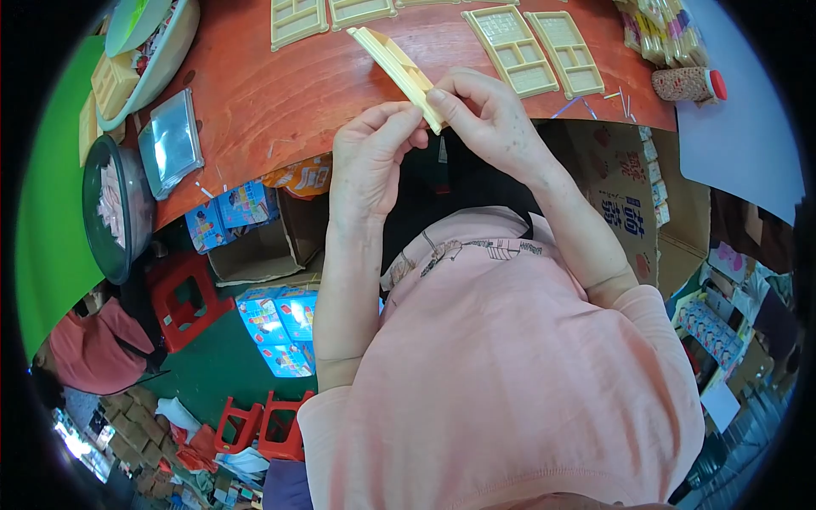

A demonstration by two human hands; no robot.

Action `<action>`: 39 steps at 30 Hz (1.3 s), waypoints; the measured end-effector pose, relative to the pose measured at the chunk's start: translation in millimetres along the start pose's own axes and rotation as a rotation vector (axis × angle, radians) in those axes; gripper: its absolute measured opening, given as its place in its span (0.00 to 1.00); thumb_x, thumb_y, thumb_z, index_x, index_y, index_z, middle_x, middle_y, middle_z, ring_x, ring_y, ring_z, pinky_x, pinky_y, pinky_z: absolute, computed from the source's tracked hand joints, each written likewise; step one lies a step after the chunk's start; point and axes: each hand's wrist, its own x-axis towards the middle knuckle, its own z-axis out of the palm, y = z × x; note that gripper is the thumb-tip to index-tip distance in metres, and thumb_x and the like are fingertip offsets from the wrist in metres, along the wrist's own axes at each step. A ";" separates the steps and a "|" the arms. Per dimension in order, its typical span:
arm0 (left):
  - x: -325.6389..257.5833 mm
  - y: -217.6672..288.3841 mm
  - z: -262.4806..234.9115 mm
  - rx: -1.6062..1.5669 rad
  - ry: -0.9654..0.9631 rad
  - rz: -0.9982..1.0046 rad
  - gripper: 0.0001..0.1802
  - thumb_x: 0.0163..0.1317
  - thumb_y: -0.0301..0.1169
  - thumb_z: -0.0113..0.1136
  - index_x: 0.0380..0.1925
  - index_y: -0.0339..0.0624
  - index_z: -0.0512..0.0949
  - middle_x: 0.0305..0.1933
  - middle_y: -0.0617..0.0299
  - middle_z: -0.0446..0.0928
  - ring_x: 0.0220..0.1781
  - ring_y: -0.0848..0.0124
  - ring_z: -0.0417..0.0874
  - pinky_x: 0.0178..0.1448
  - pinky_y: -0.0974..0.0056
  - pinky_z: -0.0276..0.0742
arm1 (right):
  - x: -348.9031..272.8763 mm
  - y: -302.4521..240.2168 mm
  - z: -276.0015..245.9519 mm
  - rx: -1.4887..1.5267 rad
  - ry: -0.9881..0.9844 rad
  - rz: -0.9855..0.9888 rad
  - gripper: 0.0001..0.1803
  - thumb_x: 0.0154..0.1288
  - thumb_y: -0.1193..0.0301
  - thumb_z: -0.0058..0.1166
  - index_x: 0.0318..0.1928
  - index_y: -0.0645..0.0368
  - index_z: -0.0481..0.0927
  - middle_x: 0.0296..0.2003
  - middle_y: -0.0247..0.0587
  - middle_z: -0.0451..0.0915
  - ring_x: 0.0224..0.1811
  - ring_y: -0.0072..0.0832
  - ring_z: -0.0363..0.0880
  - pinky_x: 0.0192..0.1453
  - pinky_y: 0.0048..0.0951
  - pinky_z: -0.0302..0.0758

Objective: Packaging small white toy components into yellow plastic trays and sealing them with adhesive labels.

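Note:
Between my two hands a cream-yellow plastic compartment tray (395, 68) is held tilted up on its edge, over the front edge of the table. My left hand (372, 153) pinches its near end between thumb and fingers. On the other side, my right hand (491, 123) grips the same end, its thumb along the edge. The tray's compartments face mostly away, so I cannot tell what is in them. Similar trays lie beyond on the table: one compartment tray (512, 51) and another tray (565, 53) to the right, and a further tray (297, 19) at the far left.
On the red-brown table (246, 93), a stack of clear plastic sleeves (172, 143) lies left. A jar with a red lid (687, 84), thin sticks (627, 104) and bundled packets (667, 34) are at right. A dark bowl (92, 212) and a pale basin (174, 64) stand left. Below are cardboard boxes (595, 195) and red stools (183, 297).

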 end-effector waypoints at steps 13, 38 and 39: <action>2.2 -3.8 5.2 0.013 0.001 -0.026 0.09 0.61 0.24 0.66 0.39 0.31 0.82 0.33 0.60 0.83 0.31 0.75 0.81 0.39 0.73 0.77 | -1.8 -7.6 3.4 -0.060 0.186 -0.037 0.09 0.69 0.73 0.53 0.31 0.65 0.76 0.26 0.32 0.73 0.29 0.17 0.69 0.33 0.23 0.67; -0.4 14.3 -16.7 0.429 0.342 0.185 0.16 0.69 0.28 0.58 0.49 0.25 0.74 0.38 0.53 0.79 0.25 0.75 0.82 0.21 0.73 0.76 | -5.4 25.4 -53.4 -0.817 0.485 -0.426 0.08 0.62 0.71 0.61 0.39 0.59 0.78 0.40 0.43 0.77 0.45 0.43 0.77 0.49 0.41 0.71; -4.6 4.8 -12.3 0.399 0.360 0.298 0.18 0.69 0.26 0.57 0.54 0.25 0.71 0.43 0.53 0.78 0.28 0.76 0.83 0.23 0.73 0.77 | -9.9 33.0 -63.4 -0.931 0.543 -0.344 0.11 0.64 0.67 0.60 0.44 0.58 0.78 0.46 0.44 0.76 0.52 0.43 0.74 0.56 0.43 0.68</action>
